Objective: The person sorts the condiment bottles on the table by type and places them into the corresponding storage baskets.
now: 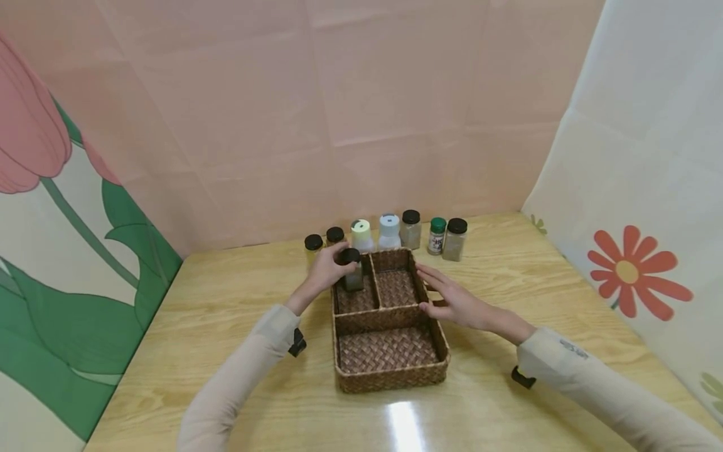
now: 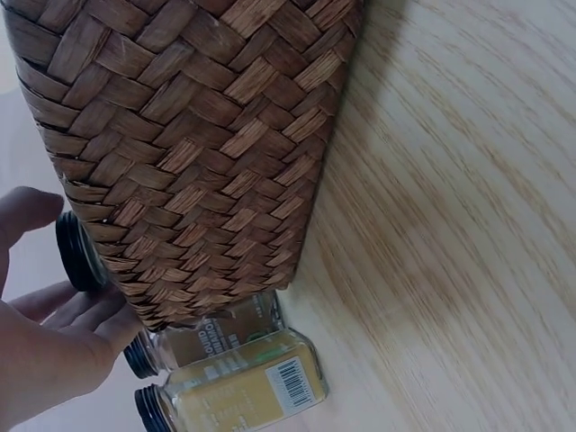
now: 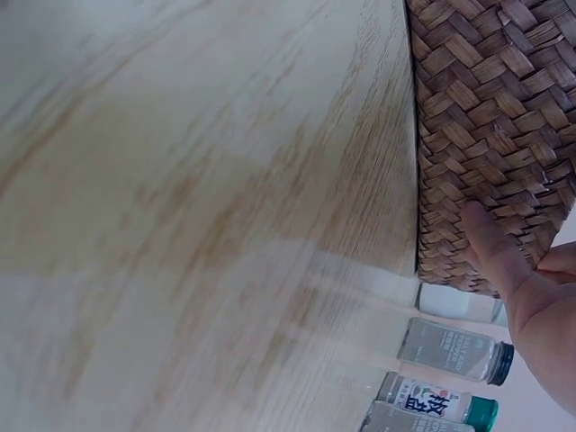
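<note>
Head view. A brown, woven, rectangular three-compartment basket (image 1: pixel 392 378) rests on the pale wood-grain bench (image 1: pixel 237 351), its long axis running from the near edge toward the far edge. A clear, dark-filled jar with a round black lid (image 1: pixel 353 282) is at the rear-left compartment, lid uppermost, long axis near vertical; whether its base touches the compartment floor cannot be told. The left hand (image 1: pixel 323 271) pinches it, fingers closed to the jar's width. The right hand (image 1: pixel 460 303) grasps nothing, fingers extended along the basket's right wall. Seven lidded jars and bottles (image 1: pixel 390 233) stand outside, along the bench's far edge; the placing therefore appears to be at an early stage.

Left wrist view. The held jar's lid shows past the rim; a yellow-filled glass jar (image 2: pixel 256 382) stands nearby.

Right wrist view. The thumb (image 3: pixel 490 241) touches the woven outer wall.
</note>
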`<action>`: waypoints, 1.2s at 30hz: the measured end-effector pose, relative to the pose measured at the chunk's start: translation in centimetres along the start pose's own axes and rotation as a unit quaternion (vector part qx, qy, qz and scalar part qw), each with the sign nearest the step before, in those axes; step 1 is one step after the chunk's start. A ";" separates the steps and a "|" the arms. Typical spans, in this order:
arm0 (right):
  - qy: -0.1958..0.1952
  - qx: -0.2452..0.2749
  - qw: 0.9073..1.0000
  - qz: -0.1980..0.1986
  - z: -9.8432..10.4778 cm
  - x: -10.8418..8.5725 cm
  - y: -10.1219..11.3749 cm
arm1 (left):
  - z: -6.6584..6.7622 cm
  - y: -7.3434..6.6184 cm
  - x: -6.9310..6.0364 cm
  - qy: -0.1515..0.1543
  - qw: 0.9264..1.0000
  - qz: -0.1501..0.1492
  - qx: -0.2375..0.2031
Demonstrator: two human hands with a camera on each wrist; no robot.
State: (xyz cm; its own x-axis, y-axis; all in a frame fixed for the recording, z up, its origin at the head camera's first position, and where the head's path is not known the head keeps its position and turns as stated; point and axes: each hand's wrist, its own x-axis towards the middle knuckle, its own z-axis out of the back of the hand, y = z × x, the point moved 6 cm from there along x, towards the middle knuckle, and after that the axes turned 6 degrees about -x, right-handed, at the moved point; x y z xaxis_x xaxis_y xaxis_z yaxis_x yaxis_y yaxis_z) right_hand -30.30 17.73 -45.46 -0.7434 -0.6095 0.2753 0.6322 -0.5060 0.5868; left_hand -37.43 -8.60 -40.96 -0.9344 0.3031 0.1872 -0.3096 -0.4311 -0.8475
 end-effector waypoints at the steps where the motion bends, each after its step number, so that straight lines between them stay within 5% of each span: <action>1: 0.000 0.000 1.000 -0.001 0.0 0.0 0.0 | 0.0 0.0 -0.1 -0.001 1.000 -0.001 -0.008; 15: 0.004 -0.008 1.000 0.001 -0.2 -0.1 -0.1 | 1.0 0.4 -0.6 -0.049 0.996 -0.033 -0.073; 30: 0.001 -0.011 1.000 0.002 -0.1 0.0 0.0 | 3.0 0.7 -1.1 -0.175 0.978 -0.100 -0.056; 36: -0.012 -0.038 0.999 0.022 0.1 -0.1 0.1 | 3.7 0.9 -1.2 -0.190 0.973 -0.115 -0.058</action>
State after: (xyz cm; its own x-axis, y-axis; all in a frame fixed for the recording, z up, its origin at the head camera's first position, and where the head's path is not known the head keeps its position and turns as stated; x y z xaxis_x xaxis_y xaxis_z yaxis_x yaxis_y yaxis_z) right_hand -30.18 17.78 -45.39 -0.7188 -0.6176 0.3193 0.6787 -0.5238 0.5147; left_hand -37.24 -12.50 -40.13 -0.8477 0.0348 0.5293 -0.5163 -0.2829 -0.8083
